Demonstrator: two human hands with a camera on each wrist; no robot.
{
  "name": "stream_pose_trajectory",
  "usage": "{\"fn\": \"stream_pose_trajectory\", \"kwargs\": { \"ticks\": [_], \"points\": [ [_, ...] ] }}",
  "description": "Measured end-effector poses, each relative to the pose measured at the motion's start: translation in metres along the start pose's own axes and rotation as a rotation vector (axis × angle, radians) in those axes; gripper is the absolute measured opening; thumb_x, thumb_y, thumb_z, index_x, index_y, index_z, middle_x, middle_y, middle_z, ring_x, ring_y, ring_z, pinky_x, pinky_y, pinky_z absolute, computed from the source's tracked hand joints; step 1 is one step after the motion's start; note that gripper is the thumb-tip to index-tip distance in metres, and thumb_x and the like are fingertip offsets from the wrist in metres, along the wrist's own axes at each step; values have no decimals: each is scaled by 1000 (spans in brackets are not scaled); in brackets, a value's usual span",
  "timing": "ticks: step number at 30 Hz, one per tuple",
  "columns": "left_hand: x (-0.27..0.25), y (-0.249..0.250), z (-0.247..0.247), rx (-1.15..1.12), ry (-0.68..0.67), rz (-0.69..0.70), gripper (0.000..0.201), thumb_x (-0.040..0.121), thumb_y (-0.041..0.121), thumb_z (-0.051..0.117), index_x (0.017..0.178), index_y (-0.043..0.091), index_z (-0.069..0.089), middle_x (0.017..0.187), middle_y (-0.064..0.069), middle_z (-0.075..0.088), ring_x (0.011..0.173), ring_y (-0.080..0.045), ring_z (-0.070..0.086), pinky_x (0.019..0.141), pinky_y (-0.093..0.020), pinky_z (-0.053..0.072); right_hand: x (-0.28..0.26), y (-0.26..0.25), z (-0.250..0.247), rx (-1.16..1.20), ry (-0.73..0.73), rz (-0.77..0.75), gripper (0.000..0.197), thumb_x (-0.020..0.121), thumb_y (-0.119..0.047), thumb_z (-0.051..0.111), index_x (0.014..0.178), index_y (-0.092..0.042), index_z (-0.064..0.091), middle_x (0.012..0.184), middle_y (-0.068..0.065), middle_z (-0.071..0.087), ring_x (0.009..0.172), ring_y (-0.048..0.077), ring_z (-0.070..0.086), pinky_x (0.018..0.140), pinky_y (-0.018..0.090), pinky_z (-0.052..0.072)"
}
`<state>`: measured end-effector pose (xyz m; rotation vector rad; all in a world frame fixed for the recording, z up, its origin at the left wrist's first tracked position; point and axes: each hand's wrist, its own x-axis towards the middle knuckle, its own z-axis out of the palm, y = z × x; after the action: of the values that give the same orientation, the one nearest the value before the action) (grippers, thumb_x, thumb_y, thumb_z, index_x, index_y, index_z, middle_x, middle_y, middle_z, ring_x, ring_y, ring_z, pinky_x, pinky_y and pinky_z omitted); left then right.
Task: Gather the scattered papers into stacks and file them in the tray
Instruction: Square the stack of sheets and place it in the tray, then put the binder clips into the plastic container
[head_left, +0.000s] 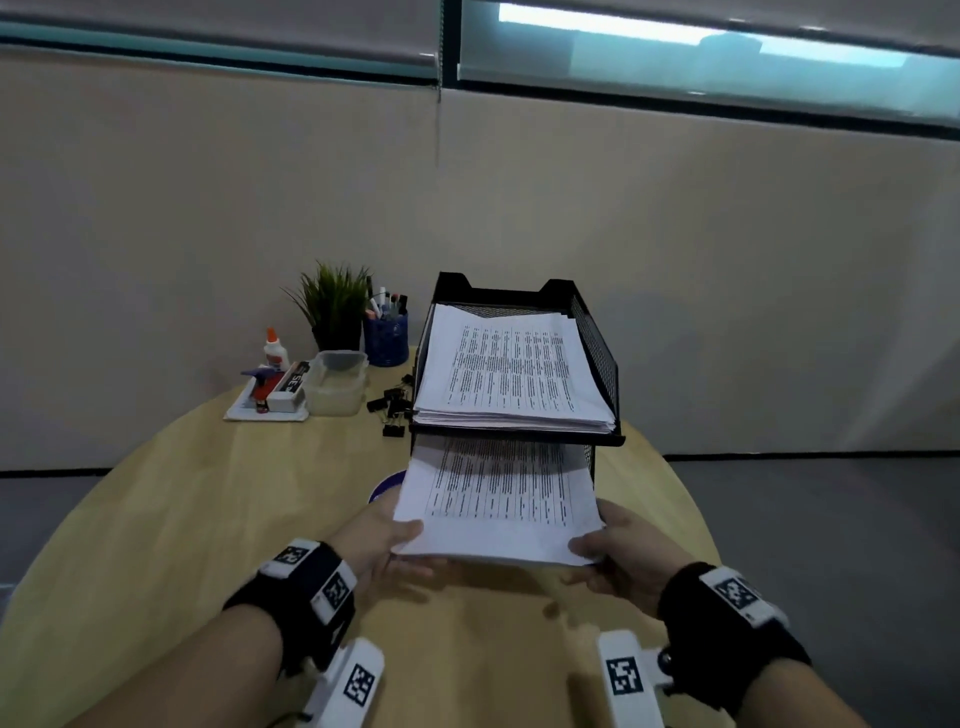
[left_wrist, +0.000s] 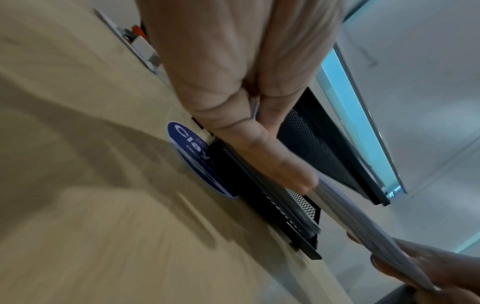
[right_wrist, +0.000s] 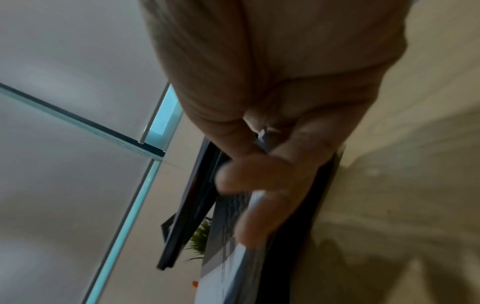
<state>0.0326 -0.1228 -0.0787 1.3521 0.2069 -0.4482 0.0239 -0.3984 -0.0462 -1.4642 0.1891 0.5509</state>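
The filing step is in hand: a stack of printed sheets (head_left: 496, 501) is being held at its near corners by both hands, its far edge already under the upper tier of the black mesh two-tier letter tray (head_left: 597, 353) and reaching into the lower tier, while the near half is jutting out over the wooden worktop (head_left: 182, 519). The left hand (head_left: 382, 540) is pinching the near left corner, thumb lying on the top sheet and fingers (left_wrist: 272, 162) curled beneath; the right hand (head_left: 621, 553) is gripping the near right corner the same way, thumb on top and fingers (right_wrist: 262, 214) underneath. The upper tier is carrying a thick pile of printed papers (head_left: 511, 369), its edges a little uneven. In the left wrist view the lower tier seems to be holding sheets already, though how many is unclear. By my reading the task is nearing its end, since no loose sheets are showing on the worktop. The next move calls for a level push forward, keeping the stack low enough to clear the upper tier's front rim and square to the side walls, then letting go once the near edge is inside. A blue round sticker (left_wrist: 193, 154) is lying just left of the tray's base, and black binder clips (head_left: 392, 408), a clear plastic box (head_left: 336, 382), a blue pen cup (head_left: 385, 338) and a small potted plant (head_left: 332, 304) are sitting further left, clear of the path.
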Motion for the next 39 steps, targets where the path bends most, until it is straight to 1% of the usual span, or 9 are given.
{"fn": "stream_pose_trajectory", "kwargs": {
  "ticks": [3,7,12,16,22,25,29,34,39],
  "points": [
    [21,20,8,102,43,37,35,95,4,50,126,17,43,94,-11,65,47,-16,64,41,-23,53,25,-6,-11,32,98,-41,40,92,14,45,127,-3,48,108,18,62,45,20,61,37,19,47],
    [49,41,11,41,19,61,31,94,-7,45,120,11,45,109,-13,56,53,-19,68,47,-21,55,55,-19,-19,96,220,-112,30,92,12,45,119,0,51,98,19,61,41,17,58,37,18,48],
    [74,46,13,11,144,114,27,92,-14,44,118,-6,44,99,-21,56,48,-17,67,48,-22,56,81,-31,-21,66,333,-180,29,87,20,43,86,-4,58,67,12,65,45,19,63,39,20,50],
    [87,36,10,194,297,188,22,88,-12,54,107,-2,52,100,-19,60,44,-11,64,45,-20,54,102,-22,-22,-79,476,-128,19,86,14,52,84,-3,61,74,17,67,54,29,62,51,31,56],
    [89,33,6,371,451,271,19,80,-5,66,88,11,57,77,-12,66,50,-21,62,62,-41,59,109,-20,-31,-315,615,-119,27,77,1,71,59,-10,55,59,14,66,46,24,58,53,33,51],
    [86,30,4,654,468,235,18,81,11,68,95,14,57,61,-5,63,47,-21,57,47,-24,49,106,-17,-30,-623,647,-71,31,74,-23,77,63,-15,49,66,12,65,57,26,62,55,32,51],
    [76,28,-2,1022,459,187,24,87,28,61,109,21,66,100,-8,69,81,-24,63,65,-22,44,91,-18,-25,-921,598,13,33,82,-44,66,71,-16,53,69,6,62,65,24,58,54,26,42],
    [53,24,-2,1076,319,193,46,89,26,60,133,17,50,114,-9,59,99,-22,59,74,-20,44,59,-21,-9,-982,487,-7,26,91,-35,54,102,-13,47,89,8,65,68,28,68,57,33,55],
    [10,20,-4,1016,415,241,24,87,26,62,110,17,63,115,-7,57,101,-20,56,83,-24,43,25,-18,15,-1069,400,-74,20,89,-31,58,98,-14,51,90,7,64,82,27,65,69,34,54]
  ]
}}
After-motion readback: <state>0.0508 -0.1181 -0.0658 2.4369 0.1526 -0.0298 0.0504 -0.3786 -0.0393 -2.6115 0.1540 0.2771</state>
